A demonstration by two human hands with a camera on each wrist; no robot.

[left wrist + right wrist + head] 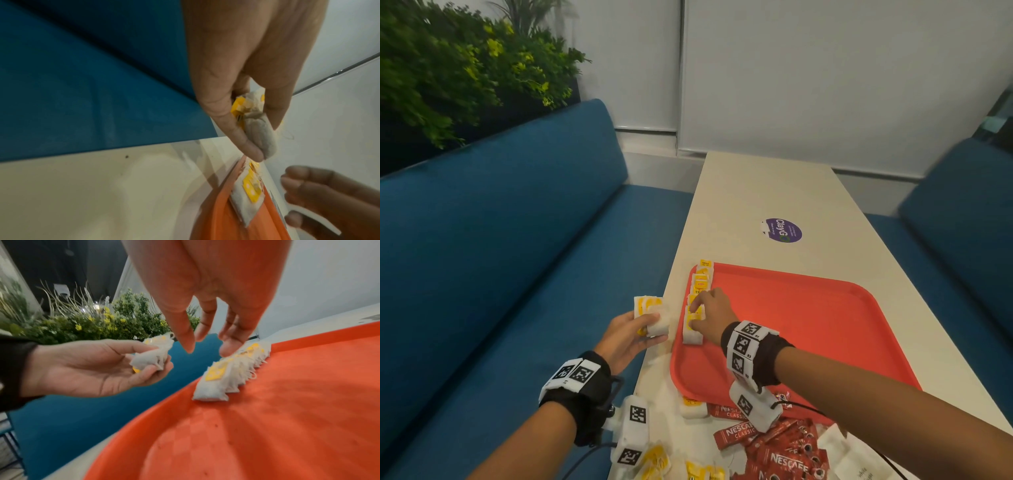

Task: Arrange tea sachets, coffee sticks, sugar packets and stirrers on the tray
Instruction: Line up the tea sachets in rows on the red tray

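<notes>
Two bare hands work over a cream table (774, 192). Along the bottom edge of the head view lie loose red coffee sticks (787, 452) and yellow-tagged tea sachets (654, 460). Above them, at centre, sits a red tray (825, 325). The left hand (626, 337), just left of the tray, curls its fingers around a small bunch of tea sachets (652, 311). The right hand (714, 313) hovers with relaxed fingers over a row of tea sachets (697, 305) along the tray's left rim, gripping nothing. A blue bench (500, 240) fills the left, with green plants (448, 68) at upper left.
</notes>
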